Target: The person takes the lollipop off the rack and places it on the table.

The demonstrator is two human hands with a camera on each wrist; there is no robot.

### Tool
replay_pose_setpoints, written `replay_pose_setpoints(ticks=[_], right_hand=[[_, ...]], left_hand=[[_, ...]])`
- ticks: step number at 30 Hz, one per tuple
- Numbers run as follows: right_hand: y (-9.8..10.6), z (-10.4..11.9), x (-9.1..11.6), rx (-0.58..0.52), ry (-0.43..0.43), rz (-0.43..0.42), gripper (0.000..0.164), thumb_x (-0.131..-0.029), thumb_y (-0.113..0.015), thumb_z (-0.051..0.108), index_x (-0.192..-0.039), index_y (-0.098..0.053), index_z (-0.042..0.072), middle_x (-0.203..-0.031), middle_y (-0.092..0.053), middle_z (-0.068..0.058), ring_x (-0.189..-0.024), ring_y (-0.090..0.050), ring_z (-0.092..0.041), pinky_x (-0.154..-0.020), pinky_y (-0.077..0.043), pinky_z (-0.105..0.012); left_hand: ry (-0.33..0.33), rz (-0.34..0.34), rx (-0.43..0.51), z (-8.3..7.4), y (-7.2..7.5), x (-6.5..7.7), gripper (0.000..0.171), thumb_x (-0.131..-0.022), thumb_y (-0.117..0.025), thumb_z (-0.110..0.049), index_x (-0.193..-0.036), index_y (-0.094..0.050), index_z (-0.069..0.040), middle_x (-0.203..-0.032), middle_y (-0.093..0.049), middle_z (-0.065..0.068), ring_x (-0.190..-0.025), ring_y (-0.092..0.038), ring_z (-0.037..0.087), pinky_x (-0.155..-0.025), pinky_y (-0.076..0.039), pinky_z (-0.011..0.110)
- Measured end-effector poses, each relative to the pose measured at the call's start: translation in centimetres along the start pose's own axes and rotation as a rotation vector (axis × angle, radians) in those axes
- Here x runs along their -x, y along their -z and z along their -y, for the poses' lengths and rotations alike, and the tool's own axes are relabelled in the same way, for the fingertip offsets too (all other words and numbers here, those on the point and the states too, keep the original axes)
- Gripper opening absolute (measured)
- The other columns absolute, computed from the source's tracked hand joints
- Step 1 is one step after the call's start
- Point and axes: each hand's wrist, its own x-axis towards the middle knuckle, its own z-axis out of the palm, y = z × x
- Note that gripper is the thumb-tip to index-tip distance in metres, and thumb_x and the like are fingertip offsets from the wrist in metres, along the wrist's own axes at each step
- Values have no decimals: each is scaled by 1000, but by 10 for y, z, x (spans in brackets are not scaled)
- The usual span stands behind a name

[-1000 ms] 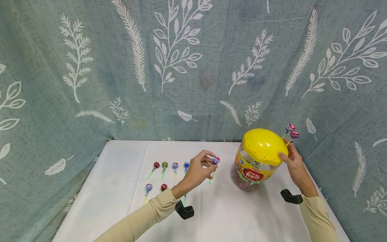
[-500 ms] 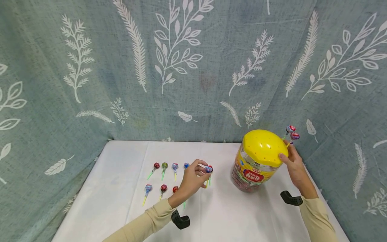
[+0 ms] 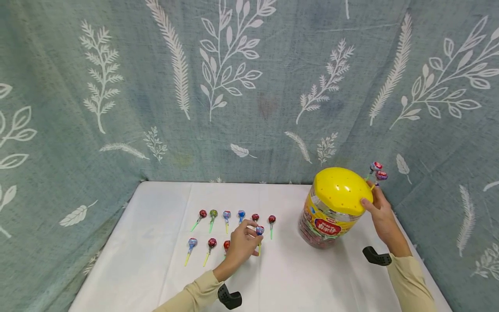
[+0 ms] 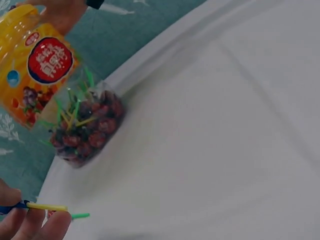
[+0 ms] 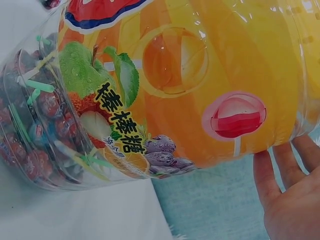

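My left hand (image 3: 241, 246) pinches a lollipop (image 3: 260, 230) with a blue-and-red wrapper by its head, just over the table. Its yellow stick (image 4: 49, 206) points away from the fingertips in the left wrist view. My right hand (image 3: 383, 219) grips a clear plastic jar (image 3: 326, 226) near its yellow lid (image 3: 341, 189); the jar leans to the right. Many wrapped lollipops (image 5: 45, 117) lie in the jar's lower part. Two more lollipops (image 3: 380, 175) stick up behind the right hand; what holds them is hidden.
Several lollipops (image 3: 212, 243) lie in two rows on the white-covered table (image 3: 156, 216), left of the jar. A single red-headed lollipop (image 3: 272, 219) lies at the right end of the far row. A patterned curtain (image 3: 249, 95) hangs behind the table.
My left hand has moved left and nearer to me with the pinched lollipop, uncovering the red-headed lollipops at the far row's right end. The right hand and the jar stay where they were.
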Motion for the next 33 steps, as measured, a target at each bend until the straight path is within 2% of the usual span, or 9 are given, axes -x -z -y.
replay_pose_setpoints(ticks=[4,10,16,22,24,28,33], right_hand=[[0,-1,0,-1,-1,-3,62,-99,-48,22,-151,-16,22,-153,-19,-12,-123,-34,-8,-112,-7,-56],[0,-3,1,-7,17,-7,61,-99,-47,20,-152,-15,20,-152,-21,-11,-123,-33,-7,-111,-5,-59],[-1,-3,1,-13,24,-7,62,-99,-48,19,-152,-15,20,-152,-22,-11,-121,-35,-5,-110,-5,-60],[1,-2,3,18,19,-18,61,-99,-48,21,-151,-17,22,-149,-25,-10,-119,-37,-6,-114,-12,-49],[1,-1,2,14,26,-17,61,-99,-48,21,-151,-17,22,-150,-25,-10,-120,-36,-6,-114,-12,-50],[0,-1,2,-18,29,-13,61,-99,-49,20,-151,-18,22,-151,-23,-9,-121,-35,-6,-110,-5,-61],[0,-2,1,-9,20,-17,62,-99,-49,20,-151,-17,21,-152,-22,-10,-121,-36,-6,-112,-8,-57]], left_hand=[[24,-33,-25,10,-3,7,29,-78,-70,3,-104,-56,-1,-73,-62,11,-45,-62,26,-41,-52,40],[76,-49,-79,32,-12,13,28,-76,-71,6,-101,-58,1,-70,-60,8,-53,-63,20,-38,-51,31],[53,-60,-160,46,-15,15,27,-75,-72,7,-98,-59,0,-66,-59,5,-48,-59,16,-35,-48,30],[-2,-37,-216,51,-14,14,25,-75,-71,8,-95,-58,-1,-63,-58,3,-40,-54,12,-31,-45,28],[-18,-18,-245,51,-13,13,24,-77,-70,6,-95,-57,-1,-61,-57,2,-37,-52,9,-30,-44,27],[-28,41,-290,51,-8,14,23,-81,-68,3,-99,-55,-2,-59,-54,1,-33,-50,9,-28,-42,28],[-65,75,-369,45,-3,13,19,-83,-66,-1,-97,-54,-2,-58,-50,0,-28,-45,7,-27,-38,25]])
